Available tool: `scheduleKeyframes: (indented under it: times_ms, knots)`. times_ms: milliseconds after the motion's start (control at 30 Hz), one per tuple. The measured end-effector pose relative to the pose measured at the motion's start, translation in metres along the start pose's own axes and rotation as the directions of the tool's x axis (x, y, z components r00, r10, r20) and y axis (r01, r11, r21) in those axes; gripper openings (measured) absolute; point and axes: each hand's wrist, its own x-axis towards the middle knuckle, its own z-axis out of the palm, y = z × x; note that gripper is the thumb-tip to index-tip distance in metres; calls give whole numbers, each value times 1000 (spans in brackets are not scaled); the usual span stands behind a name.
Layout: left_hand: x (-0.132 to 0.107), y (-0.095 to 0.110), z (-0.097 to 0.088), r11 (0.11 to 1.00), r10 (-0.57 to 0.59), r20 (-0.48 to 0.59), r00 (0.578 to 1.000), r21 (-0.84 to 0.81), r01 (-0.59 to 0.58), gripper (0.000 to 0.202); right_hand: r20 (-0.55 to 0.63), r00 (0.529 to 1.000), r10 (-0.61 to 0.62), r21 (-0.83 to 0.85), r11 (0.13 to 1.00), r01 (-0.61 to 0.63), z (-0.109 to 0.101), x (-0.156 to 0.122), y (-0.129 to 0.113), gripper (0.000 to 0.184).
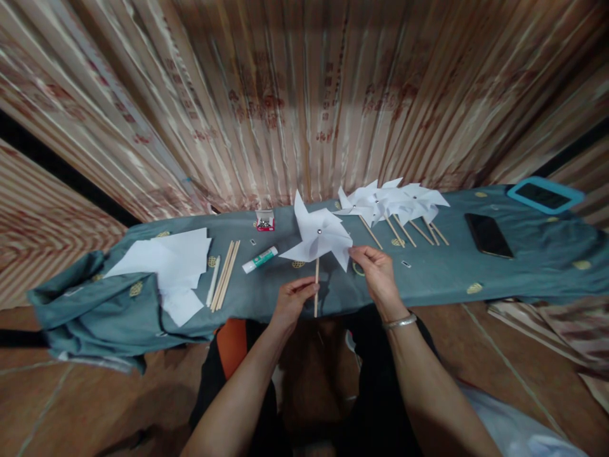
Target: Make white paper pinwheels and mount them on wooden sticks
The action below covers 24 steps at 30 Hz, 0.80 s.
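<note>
A white paper pinwheel point(318, 236) on a thin wooden stick stands upright over the near edge of a low bench covered in grey-green cloth point(428, 279). My left hand point(292, 303) pinches the stick near its lower part. My right hand point(375, 270) pinches the tip of the pinwheel's lower right blade. A silver bangle sits on my right wrist.
Several finished white pinwheels point(394, 202) lie at the back right. A glue stick point(259, 259), spare wooden sticks point(224, 275), a stack of white paper point(166, 263) and a small box of pins point(265, 221) lie to the left. A black phone point(488, 235) and a blue-cased tablet point(545, 194) lie right.
</note>
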Motion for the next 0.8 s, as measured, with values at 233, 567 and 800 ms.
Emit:
scheduleKeyframes:
  times_ms: [233, 567, 800]
  knots:
    - [-1, 1, 0, 1000, 2, -13, 1000, -20, -3, 44, 64, 997, 35, 20, 999, -36, 5, -4, 3, 26]
    - [1, 0, 0, 999, 6, -30, 1000, -44, -7, 42, 130, 990, 59, 38, 997, -65, 10, -7, 9, 28]
    - [1, 0, 0, 998, 5, -31, 999, -58, -7, 42, 163, 984, 66, 4, 998, -68, 14, -10, 10, 32]
